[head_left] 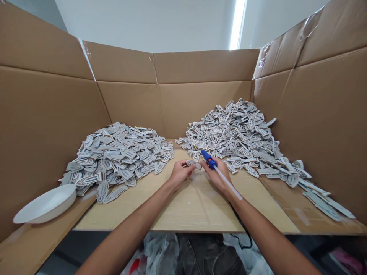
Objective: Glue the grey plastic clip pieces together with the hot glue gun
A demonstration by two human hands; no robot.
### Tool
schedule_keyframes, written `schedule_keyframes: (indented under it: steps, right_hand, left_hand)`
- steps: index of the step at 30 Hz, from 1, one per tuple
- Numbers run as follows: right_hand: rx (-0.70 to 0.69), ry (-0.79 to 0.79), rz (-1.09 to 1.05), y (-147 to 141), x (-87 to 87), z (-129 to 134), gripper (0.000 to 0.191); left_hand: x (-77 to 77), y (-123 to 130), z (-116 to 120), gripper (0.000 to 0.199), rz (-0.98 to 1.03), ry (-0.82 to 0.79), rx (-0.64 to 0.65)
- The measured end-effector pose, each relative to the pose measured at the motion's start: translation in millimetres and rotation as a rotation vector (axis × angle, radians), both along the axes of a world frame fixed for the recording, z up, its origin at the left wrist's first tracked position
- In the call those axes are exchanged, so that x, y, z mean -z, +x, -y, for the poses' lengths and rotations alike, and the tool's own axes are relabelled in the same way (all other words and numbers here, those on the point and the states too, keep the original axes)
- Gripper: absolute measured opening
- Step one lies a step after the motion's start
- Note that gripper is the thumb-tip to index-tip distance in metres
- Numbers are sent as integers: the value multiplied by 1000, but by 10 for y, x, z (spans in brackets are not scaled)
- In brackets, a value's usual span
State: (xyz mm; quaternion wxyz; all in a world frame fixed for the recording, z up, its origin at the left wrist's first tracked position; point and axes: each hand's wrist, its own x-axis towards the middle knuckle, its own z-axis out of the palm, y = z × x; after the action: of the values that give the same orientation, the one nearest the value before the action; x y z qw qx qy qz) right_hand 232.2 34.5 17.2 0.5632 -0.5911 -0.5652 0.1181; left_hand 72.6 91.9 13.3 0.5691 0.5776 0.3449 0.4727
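Note:
My left hand [181, 172] pinches a small flat whitish cut-out piece [194, 164] over the middle of the board. In my right hand [218, 175] sits a blue hot glue gun [209, 159]. A long translucent glue stick [229, 183] sticks out of its rear end, lying above my right wrist. The fingertips of my right hand are close to the piece's right end; whether they touch it I cannot tell. The gun's nozzle is hard to make out. Just beyond my hands, another cut-out piece [195, 155] lies at the foot of the right heap.
Heaps of similar pieces rise at the left [123, 152] and right [237, 133]. A white bowl [46, 206] stands at the far left. Cardboard walls [200, 99] enclose the wooden board [189, 214]. A black cord [243, 225] hangs over the front edge below my right forearm.

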Motion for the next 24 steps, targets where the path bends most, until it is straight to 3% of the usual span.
schedule_keyframes:
  steps: [8, 12, 24]
  right_hand:
    - [-104, -116, -317, -4, -112, 38, 58]
    - [-193, -205, -437, 14, -118, 22, 66]
    - [-270, -265, -397, 25, -62, 8, 70]
  left_hand:
    - [-23, -8, -56, 26, 53, -93, -43]
    - [-21, 15, -23, 28, 84, -34, -7]
    - [-14, 6, -20, 23, 1, 33, 26]
